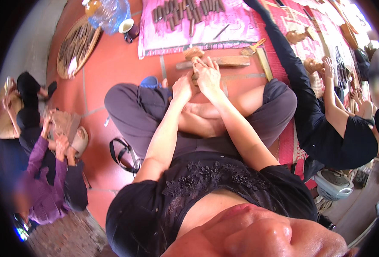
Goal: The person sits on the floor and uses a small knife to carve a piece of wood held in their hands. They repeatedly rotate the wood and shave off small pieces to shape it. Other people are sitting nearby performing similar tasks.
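Note:
In front of my crossed legs, a carved light-brown wooden piece [194,53] points away from me, its rounded head showing beyond my fingers. My left hand [182,88] is closed around its near part. My right hand [208,77] lies over the piece from the right, fingers bent across it just below the head. Whether a small tool is also in my fingers is hidden. Right behind my hands a long wooden block [232,61] lies on the floor. A brush with a yellow handle [253,47] is beyond its right end.
Many dark-handled tools [185,10] lie on a pink cloth [155,40]; more fill a round woven tray [96,38]. Near it stand a cup [127,26] and plastic bag [112,15]. A wooden bar [264,64] lies right. People work wood on both sides.

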Demonstrator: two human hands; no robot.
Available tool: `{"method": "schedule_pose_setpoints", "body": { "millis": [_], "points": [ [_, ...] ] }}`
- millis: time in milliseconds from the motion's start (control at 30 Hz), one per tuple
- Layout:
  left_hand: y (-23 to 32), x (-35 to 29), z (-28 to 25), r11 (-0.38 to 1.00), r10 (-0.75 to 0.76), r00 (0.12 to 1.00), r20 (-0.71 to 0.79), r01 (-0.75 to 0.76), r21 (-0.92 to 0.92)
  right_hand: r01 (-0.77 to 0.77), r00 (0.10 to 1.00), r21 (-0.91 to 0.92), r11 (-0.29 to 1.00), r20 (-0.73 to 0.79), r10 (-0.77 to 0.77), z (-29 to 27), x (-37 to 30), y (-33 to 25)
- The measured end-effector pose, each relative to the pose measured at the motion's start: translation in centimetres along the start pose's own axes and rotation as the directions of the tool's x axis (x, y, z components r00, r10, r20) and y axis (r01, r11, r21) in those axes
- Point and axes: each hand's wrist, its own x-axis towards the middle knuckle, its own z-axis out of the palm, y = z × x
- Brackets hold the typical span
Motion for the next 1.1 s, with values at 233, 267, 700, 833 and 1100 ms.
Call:
{"method": "schedule_pose_setpoints", "body": {
  "millis": [233,267,700,833,1100],
  "points": [
    [0.3,0.3,-0.2,1.0,-0.018,1.0,0.021,0.018,0.008,0.066,0.998,-0.061,0.996,0.017,-0.065,-0.3,-1.5,0.5],
    [0.4,0.5,-0.1,0.998,-0.062,0.997,0.049,0.06,0.031,0.019,0.998,-0.046,0.999,0.06,-0.016,-1.2,-2.1,-0.4],
    [-1.3,0.9,0.5,0.999,-0.007,0.998,0.057,0.01,-0.042,0.016,1.0,-0.074,0.997,0.028,-0.014,-1.1,-1.2,-1.1],
    [-0.3,1.0,0.6,0.999,-0.037,0.997,0.072,0.036,0.021,-0.005,1.0,-0.139,0.99,0.015,0.007,-1.4,-0.8,-1.3],
    [-1.2,0.4,0.7,0.999,0.042,0.997,0.058,-0.043,0.024,-0.035,0.997,-0.027,0.999,0.062,0.036,-2.0,0.4,-1.1]
  ]
}}
